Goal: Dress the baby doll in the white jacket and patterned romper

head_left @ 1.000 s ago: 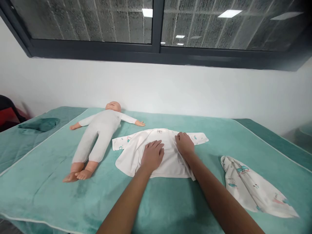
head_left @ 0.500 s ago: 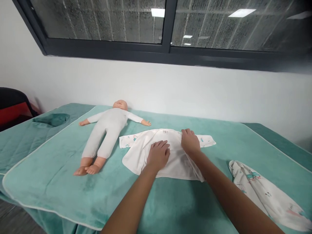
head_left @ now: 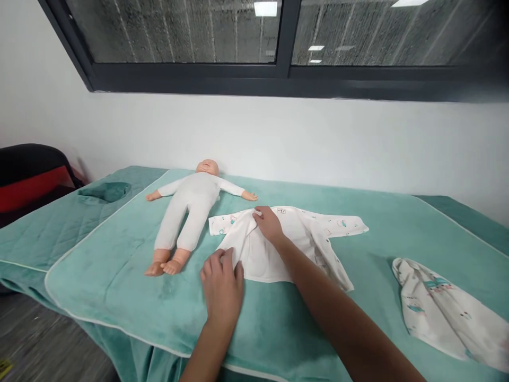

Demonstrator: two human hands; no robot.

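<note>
A white baby shirt with small coloured prints on its sleeves lies open at the front, inner side up, on the green cover. At its left neck edge, my right hand is closed, pinching the front panel between thumb and fingers. My left hand has its bent fingers at the lower left edge of the same panel, gripping the cloth there; the fingertips are partly hidden. The right front panel is folded outward. To the left, a baby doll in a white bodysuit lies on its back, arms spread.
A second printed white garment lies folded at the right. The green velvet cover drapes over the table's front edge. Behind stand a white wall and a dark-framed window. A black and red chair is at far left.
My right hand has moved left from the right panel to the left neck edge. My left hand has moved down and left to the lower edge. The right panel now lies turned outward.
</note>
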